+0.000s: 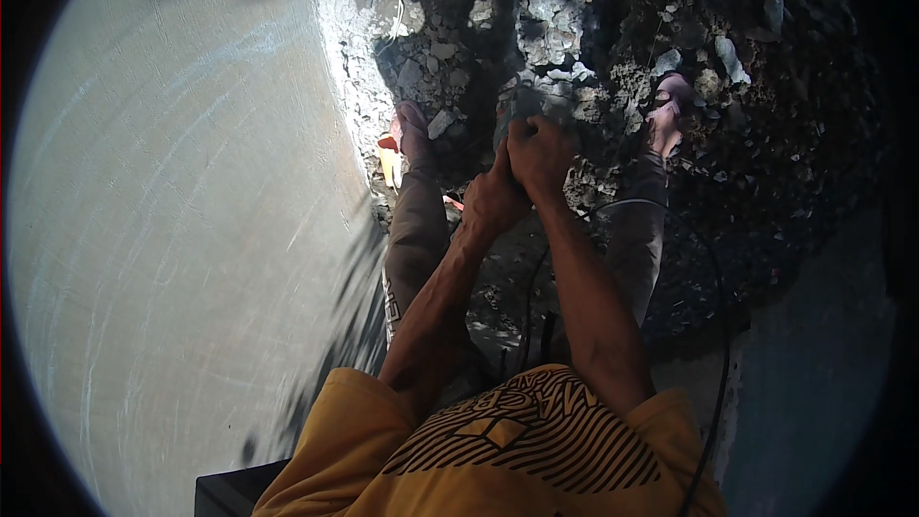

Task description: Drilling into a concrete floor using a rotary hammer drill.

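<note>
My right hand (544, 161) and my left hand (495, 199) are together in front of me, between my legs. Both are closed on a grey-green tool (520, 103), whose body shows only in part beyond the fingers. The hands and shadow hide its exact kind. Its far end is close to broken, crumbly masonry (555, 24) with pale patches. The right fist sits farther forward, with the left fist just behind and touching it.
A pale, scratched flat surface (182, 230) fills the left side. Rubble (747, 134) covers the ground at right. My feet stand on either side, with an orange-and-white object (389, 161) beside the left one. A black cable (720, 297) loops past my right leg.
</note>
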Demonstrator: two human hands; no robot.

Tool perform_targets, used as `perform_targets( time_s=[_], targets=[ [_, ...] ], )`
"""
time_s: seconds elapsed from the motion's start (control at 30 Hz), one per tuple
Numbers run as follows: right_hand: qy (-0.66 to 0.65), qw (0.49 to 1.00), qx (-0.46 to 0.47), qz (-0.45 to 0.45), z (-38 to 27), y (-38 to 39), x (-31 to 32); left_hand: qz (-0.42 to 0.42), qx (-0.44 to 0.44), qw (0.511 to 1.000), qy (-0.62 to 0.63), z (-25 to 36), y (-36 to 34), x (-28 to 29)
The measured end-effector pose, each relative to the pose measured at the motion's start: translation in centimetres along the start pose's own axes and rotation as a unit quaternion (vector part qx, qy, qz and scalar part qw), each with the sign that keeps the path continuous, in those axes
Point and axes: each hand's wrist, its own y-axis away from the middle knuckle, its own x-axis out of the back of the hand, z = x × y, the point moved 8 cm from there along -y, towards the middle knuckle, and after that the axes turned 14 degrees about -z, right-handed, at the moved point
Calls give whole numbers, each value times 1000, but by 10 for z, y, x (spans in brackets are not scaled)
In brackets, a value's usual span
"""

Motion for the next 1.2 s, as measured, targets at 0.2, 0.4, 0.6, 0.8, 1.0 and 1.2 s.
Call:
perform_targets(
  time_s=[0.2,0.4,0.6,0.8,1.0,1.2],
  targets=[
    [7,1000,13,6,-7,2,-8,3,5,1000,-2,-6,0,6],
    [-4,999,38,11,-8,5,-7,0,17,1000,7,-8,1,3],
    [6,999,47,-5,-10,8,-13,-1,14,1000,19,-18,3,-2],
    [-8,998,60,-2,-15,11,-16,4,13,1000,26,-24,4,0],
    [-9,997,79,19,-25,13,-16,14,1,999,28,-32,2,3],
    [-30,993,110,14,-33,17,-20,32,-16,999,26,-38,2,7]
  ],
)
